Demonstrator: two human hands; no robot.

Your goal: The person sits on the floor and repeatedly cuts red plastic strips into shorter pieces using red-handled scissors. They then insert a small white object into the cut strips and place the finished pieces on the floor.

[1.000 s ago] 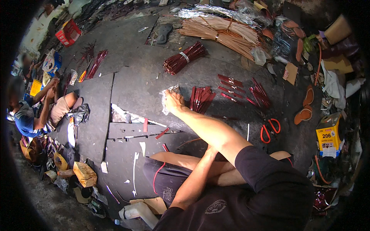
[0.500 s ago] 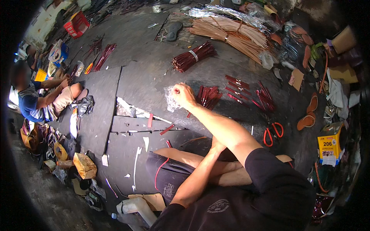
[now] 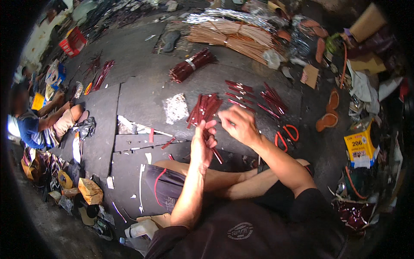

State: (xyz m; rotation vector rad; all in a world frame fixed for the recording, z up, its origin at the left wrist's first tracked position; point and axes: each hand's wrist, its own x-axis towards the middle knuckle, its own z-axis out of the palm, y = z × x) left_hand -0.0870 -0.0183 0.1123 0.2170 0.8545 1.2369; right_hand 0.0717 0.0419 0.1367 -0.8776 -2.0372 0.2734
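My left hand (image 3: 202, 146) has its fingers curled round a dark red strip (image 3: 217, 156), whose end sticks out toward my lap. To its right, my right hand (image 3: 239, 125) is closed in a pinch; whatever is between its fingertips is too small to make out. Just beyond my left hand lies a loose pile of dark red strips (image 3: 204, 108). A clear plastic bag of small shiny pieces (image 3: 176, 108) rests left of that pile. Several strips with small shiny fittings (image 3: 239, 87) lie in a row past my right hand, beside another pile of dark red strips (image 3: 273, 101).
Red-handled scissors (image 3: 286, 137) lie right of my right forearm. A tied dark red bundle (image 3: 192, 64) and long tan strips (image 3: 233, 41) lie farther off. Sandals (image 3: 328, 113) and a yellow box (image 3: 360, 147) are at the right. Another person (image 3: 47, 118) sits at the left.
My right hand has left the plastic bag and moved right, near my left hand. My left hand has come up from under my right forearm, with a strip showing in it. The view has shifted.
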